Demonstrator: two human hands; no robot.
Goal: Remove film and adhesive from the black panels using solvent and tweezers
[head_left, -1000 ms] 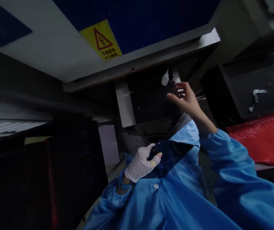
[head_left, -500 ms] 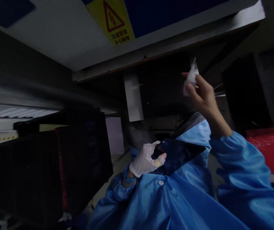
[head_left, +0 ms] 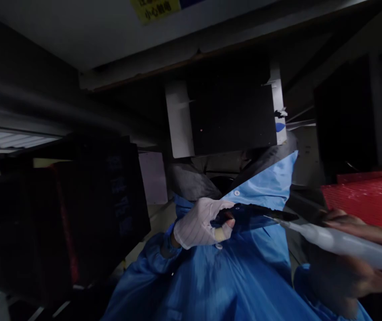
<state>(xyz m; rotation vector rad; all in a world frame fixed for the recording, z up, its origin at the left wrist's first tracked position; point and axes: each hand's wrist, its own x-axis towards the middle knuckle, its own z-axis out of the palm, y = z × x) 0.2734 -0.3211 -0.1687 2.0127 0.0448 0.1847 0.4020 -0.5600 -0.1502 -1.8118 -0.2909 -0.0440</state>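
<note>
My left hand (head_left: 202, 223), in a white striped glove with pale yellow tape around the thumb, pinches a thin dark panel (head_left: 256, 217) at its left end. The panel is seen nearly edge-on in front of my blue smock (head_left: 191, 272). My bare right hand (head_left: 364, 274), at the lower right, is wrapped round a white squeeze bottle (head_left: 339, 243) with a thin nozzle. That nozzle points left, close to the panel's right end; whether it touches cannot be told.
Above is a pale ledge (head_left: 137, 67) with a yellow warning label (head_left: 155, 11). A dark box (head_left: 234, 118) sits under it beyond my lap. Red bubble wrap (head_left: 367, 196) lies at right; a large black case (head_left: 104, 214) stands at left.
My right hand has come down from the upper right with the squeeze bottle, its nozzle now beside the panel. The panel has tilted to nearly edge-on in my left hand. The view has shifted downward.
</note>
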